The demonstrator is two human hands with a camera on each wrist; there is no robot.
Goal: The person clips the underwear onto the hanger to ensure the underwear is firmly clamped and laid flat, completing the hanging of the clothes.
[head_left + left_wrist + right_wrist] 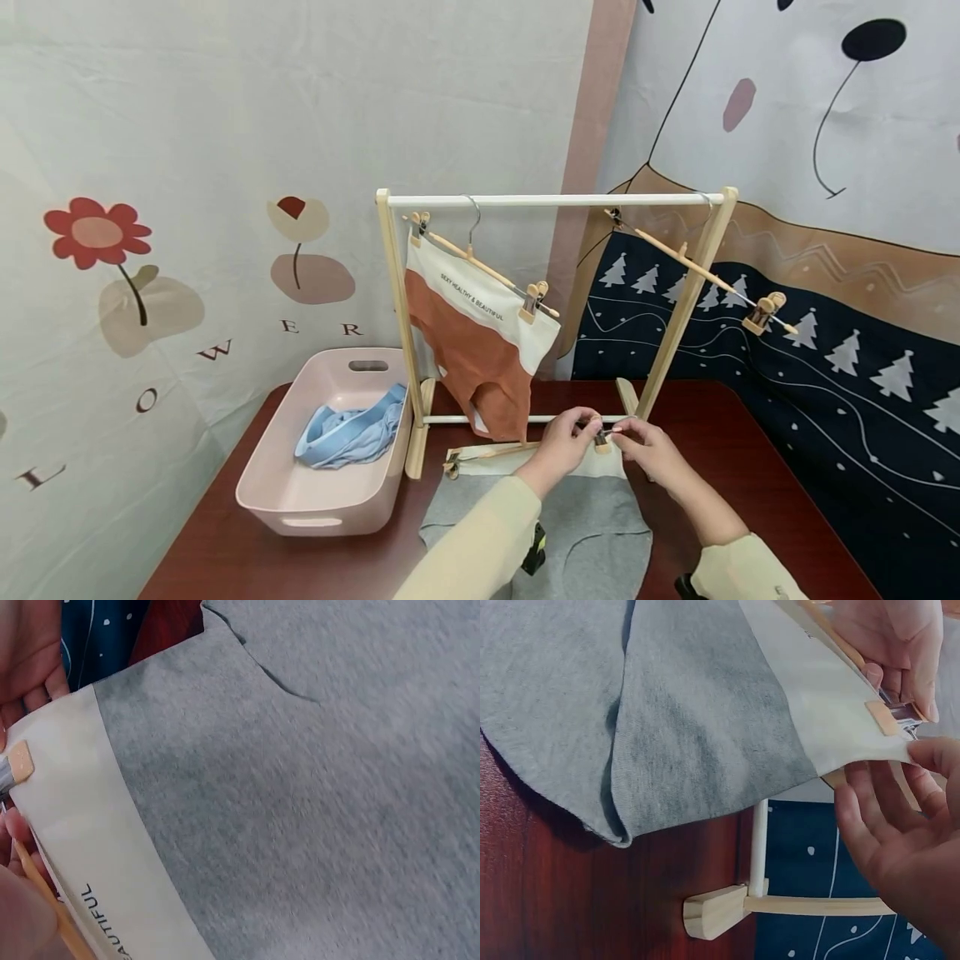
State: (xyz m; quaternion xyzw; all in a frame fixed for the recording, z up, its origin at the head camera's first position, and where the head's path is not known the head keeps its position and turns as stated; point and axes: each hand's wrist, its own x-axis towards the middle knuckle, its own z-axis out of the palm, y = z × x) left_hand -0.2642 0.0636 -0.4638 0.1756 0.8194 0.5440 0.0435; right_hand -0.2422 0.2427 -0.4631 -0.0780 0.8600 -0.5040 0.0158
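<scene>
Grey underwear (600,508) with a cream waistband lies at the table's front, its waistband along a wooden clip hanger (510,451). My left hand (562,446) pinches the hanger's metal clip (885,718), whose wooden pad sits on the waistband near its corner. Close by, my right hand (652,446) pinches the waistband's corner between thumb and fingers; in the right wrist view the fingers (866,817) lie beneath the cloth. At the hanger's other end, a second clip (452,467) sits at the waistband's left corner.
A wooden rack (555,201) stands behind, holding rust-and-cream underwear (480,333) on a clip hanger and a bare clip hanger (697,268) at right. To the left, a pink basket (255,492) contains light blue underwear (352,437). The dark red table (202,554) lies beneath.
</scene>
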